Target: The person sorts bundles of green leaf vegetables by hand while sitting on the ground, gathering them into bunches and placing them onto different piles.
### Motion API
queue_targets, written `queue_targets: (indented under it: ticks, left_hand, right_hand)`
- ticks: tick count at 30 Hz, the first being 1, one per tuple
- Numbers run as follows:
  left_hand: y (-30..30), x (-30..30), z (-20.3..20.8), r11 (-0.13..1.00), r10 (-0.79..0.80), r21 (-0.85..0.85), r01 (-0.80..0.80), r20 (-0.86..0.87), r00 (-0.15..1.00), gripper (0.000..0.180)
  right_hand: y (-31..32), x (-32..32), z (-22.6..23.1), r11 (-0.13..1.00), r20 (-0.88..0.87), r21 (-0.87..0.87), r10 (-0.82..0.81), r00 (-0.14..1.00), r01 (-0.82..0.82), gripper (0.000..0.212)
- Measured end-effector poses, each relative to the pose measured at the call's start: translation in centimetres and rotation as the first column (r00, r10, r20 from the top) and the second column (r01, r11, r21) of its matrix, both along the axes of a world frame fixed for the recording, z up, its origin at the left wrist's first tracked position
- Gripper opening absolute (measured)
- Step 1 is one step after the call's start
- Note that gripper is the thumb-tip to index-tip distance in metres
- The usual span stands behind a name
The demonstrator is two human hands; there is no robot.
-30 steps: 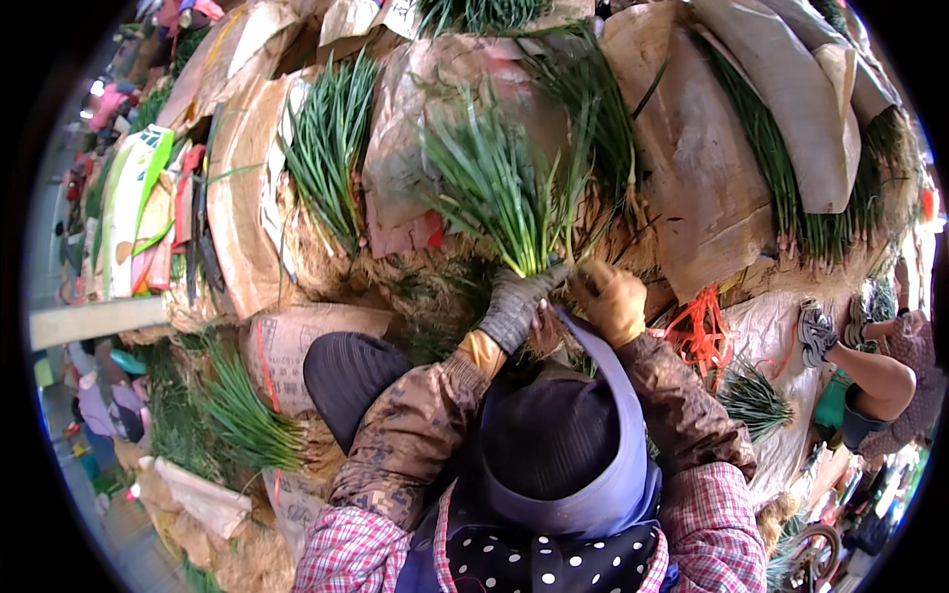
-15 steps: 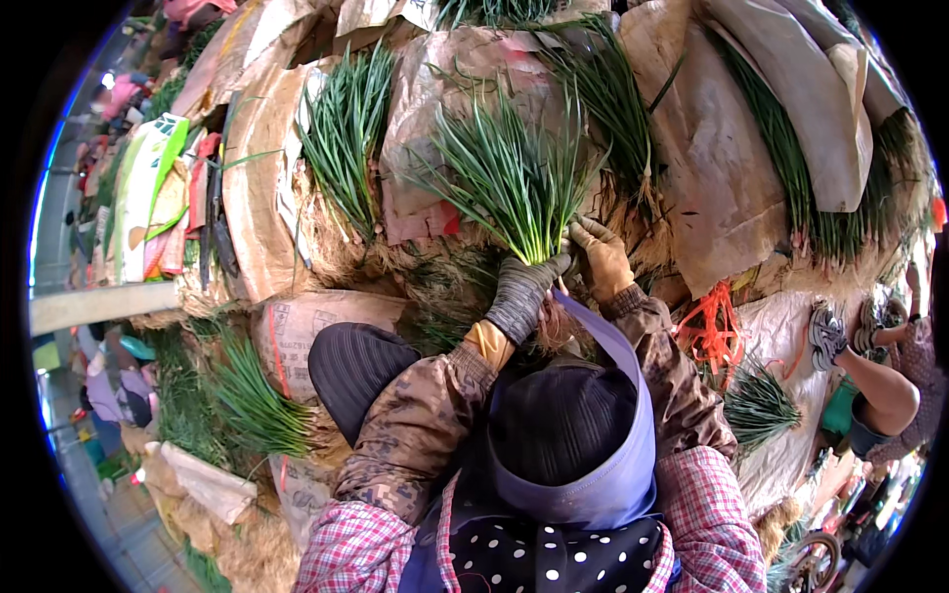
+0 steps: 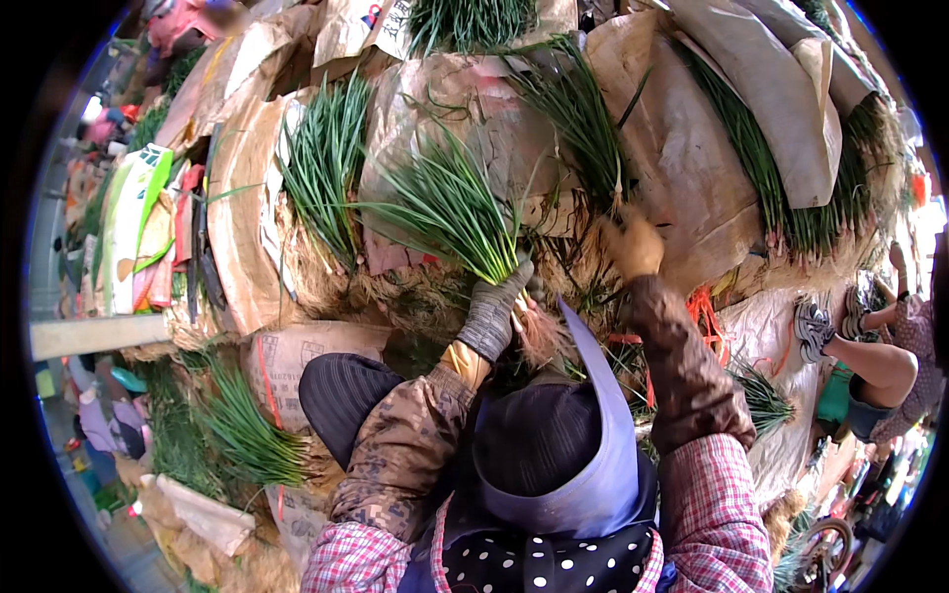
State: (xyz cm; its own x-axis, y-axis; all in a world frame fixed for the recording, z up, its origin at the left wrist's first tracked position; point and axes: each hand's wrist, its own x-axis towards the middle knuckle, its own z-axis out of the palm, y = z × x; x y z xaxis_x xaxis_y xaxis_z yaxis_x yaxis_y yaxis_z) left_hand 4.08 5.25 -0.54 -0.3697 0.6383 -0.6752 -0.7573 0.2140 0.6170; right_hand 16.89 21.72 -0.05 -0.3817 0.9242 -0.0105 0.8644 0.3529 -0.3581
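Greens [image 3: 445, 208]: clasped at the stems [image 3: 491, 259] by the left hand [image 3: 502, 299], grip closed.
Right hand [image 3: 634, 245]: blurred near another bunch [image 3: 583, 124]; cannot tell its grip or hold.

Glossy green leaves [image 3: 460, 215], brown sheeting [image 3: 687, 168], knit glove [image 3: 485, 330].
The glove on the left hand [image 3: 502, 302] is matt and ribbed; leaves at twelve o'clock smooth; sheeting at two wrinkled; orange twine [image 3: 704, 314] at three shiny, plastic-looking.

Right grip [image 3: 636, 245] now away from held bunch [image 3: 462, 211], near another bunch [image 3: 585, 127]
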Motion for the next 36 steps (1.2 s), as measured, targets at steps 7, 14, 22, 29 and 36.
queue_targets:
  ticks: [7, 14, 22, 29, 36]
  left_hand:
    - [0.4, -0.1, -2.7, 0.987, -0.158, -0.015, 0.157, -0.055, 0.986, 0.029]
    - [0.7, 0.7, 0.4, 0.953, -0.229, -0.214, 0.214, -0.049, 0.972, 0.025]
    - [0.9, 0.9, 1.6, 0.886, -0.335, -0.385, 0.258, -0.146, 0.931, 0.019]
    - [0.4, 0.7, 0.9, 0.893, -0.256, -0.417, 0.168, -0.165, 0.952, 0.023]
    - [0.0, 0.7, -1.5, 0.994, -0.059, -0.102, 0.047, -0.123, 0.991, 0.028]
  right_hand:
    - [5.7, -0.5, -1.8, 0.988, 0.017, 0.097, 0.115, 0.993, -0.116, 0.025]
    - [-9.8, 2.5, -0.1, 0.874, -0.295, -0.099, 0.430, 0.853, -0.475, 0.012]
    - [-7.0, -0.3, 0.4, 0.516, -0.649, -0.716, -0.242, 0.721, -0.471, 0.058]
    - [-9.1, -1.4, -2.2, 0.966, -0.335, 0.019, 0.250, 0.908, -0.259, 0.023]
    - [-7.2, 5.0, -9.1, 0.917, -0.103, -0.238, 0.304, 0.947, -0.320, 0.017]
